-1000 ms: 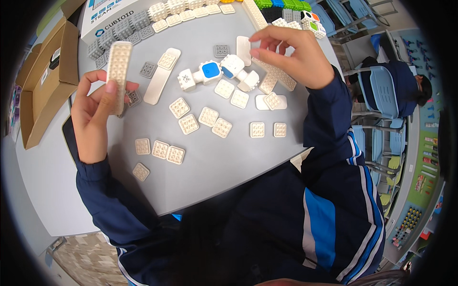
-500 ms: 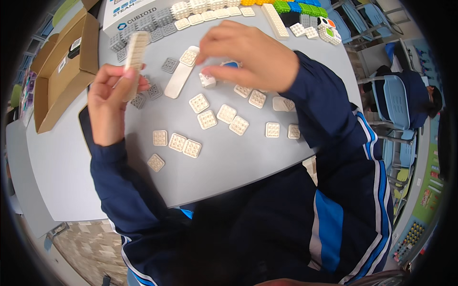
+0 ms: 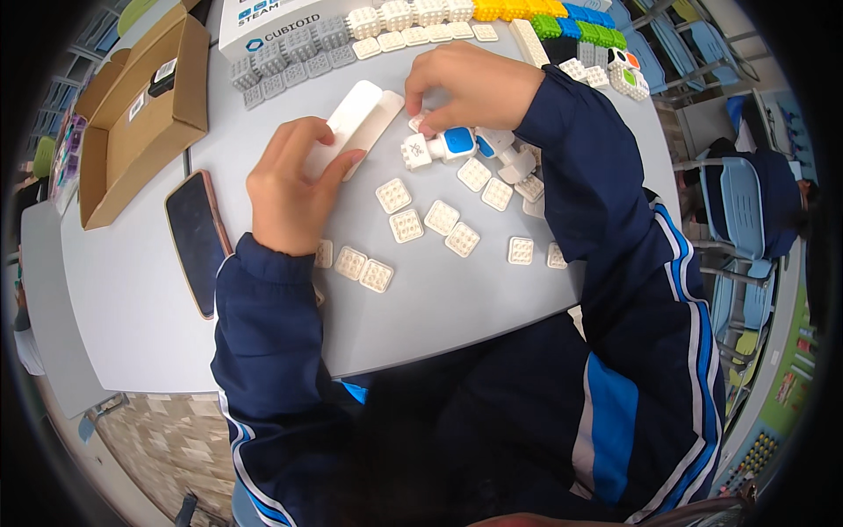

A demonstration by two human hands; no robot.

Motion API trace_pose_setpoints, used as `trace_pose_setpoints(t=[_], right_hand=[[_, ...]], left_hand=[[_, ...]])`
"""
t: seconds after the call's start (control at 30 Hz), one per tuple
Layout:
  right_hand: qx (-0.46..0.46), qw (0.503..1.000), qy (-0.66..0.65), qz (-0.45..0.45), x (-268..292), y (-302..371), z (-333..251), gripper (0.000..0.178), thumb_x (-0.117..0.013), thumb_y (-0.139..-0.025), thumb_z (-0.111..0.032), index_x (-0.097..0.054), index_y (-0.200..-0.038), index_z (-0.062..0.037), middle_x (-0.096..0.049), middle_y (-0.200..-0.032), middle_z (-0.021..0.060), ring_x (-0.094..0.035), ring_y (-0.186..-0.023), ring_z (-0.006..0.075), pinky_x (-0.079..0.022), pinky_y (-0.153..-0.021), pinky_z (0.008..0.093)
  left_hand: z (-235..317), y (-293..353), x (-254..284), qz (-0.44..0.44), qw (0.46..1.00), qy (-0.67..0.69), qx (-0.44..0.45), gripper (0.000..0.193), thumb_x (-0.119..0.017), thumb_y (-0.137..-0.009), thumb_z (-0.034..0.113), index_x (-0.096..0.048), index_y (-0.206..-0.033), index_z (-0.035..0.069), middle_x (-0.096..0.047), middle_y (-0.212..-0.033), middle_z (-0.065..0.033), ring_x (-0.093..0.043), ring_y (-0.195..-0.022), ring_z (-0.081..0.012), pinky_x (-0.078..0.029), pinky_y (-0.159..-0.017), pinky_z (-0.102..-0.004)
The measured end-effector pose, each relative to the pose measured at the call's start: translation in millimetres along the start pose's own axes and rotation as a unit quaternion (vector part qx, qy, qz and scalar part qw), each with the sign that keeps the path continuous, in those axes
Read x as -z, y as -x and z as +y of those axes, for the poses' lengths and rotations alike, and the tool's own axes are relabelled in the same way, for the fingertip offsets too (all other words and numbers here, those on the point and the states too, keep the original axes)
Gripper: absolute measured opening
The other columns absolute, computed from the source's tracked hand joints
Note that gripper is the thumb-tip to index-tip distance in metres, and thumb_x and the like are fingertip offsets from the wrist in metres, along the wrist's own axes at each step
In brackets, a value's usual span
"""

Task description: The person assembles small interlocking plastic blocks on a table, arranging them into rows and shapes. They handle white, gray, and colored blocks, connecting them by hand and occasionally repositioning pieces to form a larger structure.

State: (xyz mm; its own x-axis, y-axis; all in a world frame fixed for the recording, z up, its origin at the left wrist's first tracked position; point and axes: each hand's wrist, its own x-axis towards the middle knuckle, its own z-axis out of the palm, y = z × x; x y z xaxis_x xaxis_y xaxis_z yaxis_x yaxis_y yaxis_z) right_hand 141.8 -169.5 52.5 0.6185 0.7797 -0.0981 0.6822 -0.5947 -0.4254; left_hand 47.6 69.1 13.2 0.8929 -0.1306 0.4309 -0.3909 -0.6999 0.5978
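My left hand (image 3: 294,180) grips a long white plate (image 3: 356,116) between thumb and fingers, its smooth face turned up. A second long white plate (image 3: 383,121) lies on the table, partly under the held one. My right hand (image 3: 474,92) pinches a small white square plate (image 3: 419,121) just right of the long plates. Below its fingers lie white connector blocks with a blue panel (image 3: 457,140), and a further white-and-blue piece (image 3: 507,156) beside them. Several studded white square plates (image 3: 442,217) are spread nearer to me.
Rows of grey blocks (image 3: 300,54), white blocks (image 3: 397,18) and yellow and green blocks line the table's far side, by a white box (image 3: 272,26). At left are an open cardboard box (image 3: 149,123) and a phone (image 3: 195,239). Blue chairs (image 3: 733,198) stand at right.
My left hand has come rightward and lowered its plate over the other long plate, turning the smooth face up. My right hand has closed on a square plate. The view has shifted slightly.
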Motion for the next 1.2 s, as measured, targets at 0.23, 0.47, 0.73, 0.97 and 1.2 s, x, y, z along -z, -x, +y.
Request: trace_pose_setpoints(t=[0.23,0.47,0.73,0.97,1.2], right_hand=[[-0.041,0.997,-0.028,0.061,1.1,-3.9,4.3,0.032,-0.074,-0.085,-0.022,-0.068,-0.113,-0.0069,-0.068,-0.099,0.0143,-0.063,-0.100,0.0314,-0.051,-0.085,0.0387],[0.037,0.992,-0.055,0.112,-36.5,-21.0,7.0,0.032,-0.073,-0.086,-0.019,-0.067,-0.115,-0.0090,-0.062,-0.114,0.0164,-0.060,-0.111,0.0347,-0.049,-0.093,0.0432],[0.014,0.996,-0.047,0.080,-39.4,-21.5,1.2,0.030,-0.075,-0.083,-0.011,-0.063,-0.110,-0.0068,-0.060,-0.113,0.0109,-0.056,-0.112,0.0326,-0.048,-0.094,0.0409],[-0.030,0.997,-0.033,0.062,-40.1,-18.9,-6.2,0.030,-0.072,-0.079,-0.003,-0.061,-0.107,-0.0047,-0.059,-0.111,0.0129,-0.055,-0.108,0.0330,-0.047,-0.090,0.0418],[0.015,0.989,-0.105,0.101,-19.5,-14.1,-10.3,0.026,-0.061,-0.073,0.008,-0.058,-0.097,-0.0012,-0.065,-0.081,0.0182,-0.065,-0.080,0.0383,-0.049,-0.069,0.0442]], left_hand=[[5.4,3.5,-23.6,0.004,0.997,-0.040,-0.065,0.026,-0.080,-0.078,0.007,-0.061,-0.095,0.003,-0.065,-0.101,-0.0105,-0.064,-0.089,-0.0306,-0.054,-0.071,-0.0377],[15.5,3.3,-26.2,-0.016,0.991,-0.114,-0.075,0.023,-0.075,-0.081,0.005,-0.063,-0.100,0.003,-0.066,-0.096,-0.0110,-0.060,-0.084,-0.0305,-0.051,-0.071,-0.0396],[22.3,3.8,-16.7,-0.080,0.995,-0.023,0.057,0.034,-0.072,-0.082,0.000,-0.065,-0.115,0.005,-0.066,-0.101,-0.0141,-0.067,-0.087,-0.0265,-0.054,-0.074,-0.0344],[10.5,5.0,-24.3,-0.046,0.991,-0.084,-0.094,0.042,-0.069,-0.085,-0.006,-0.061,-0.125,0.004,-0.063,-0.113,-0.0179,-0.068,-0.095,-0.0306,-0.056,-0.082,-0.0354],[7.4,5.5,-23.7,0.019,0.991,-0.085,-0.100,0.036,-0.066,-0.093,0.003,-0.058,-0.129,0.002,-0.067,-0.114,-0.0185,-0.068,-0.099,-0.0278,-0.055,-0.084,-0.0364]])
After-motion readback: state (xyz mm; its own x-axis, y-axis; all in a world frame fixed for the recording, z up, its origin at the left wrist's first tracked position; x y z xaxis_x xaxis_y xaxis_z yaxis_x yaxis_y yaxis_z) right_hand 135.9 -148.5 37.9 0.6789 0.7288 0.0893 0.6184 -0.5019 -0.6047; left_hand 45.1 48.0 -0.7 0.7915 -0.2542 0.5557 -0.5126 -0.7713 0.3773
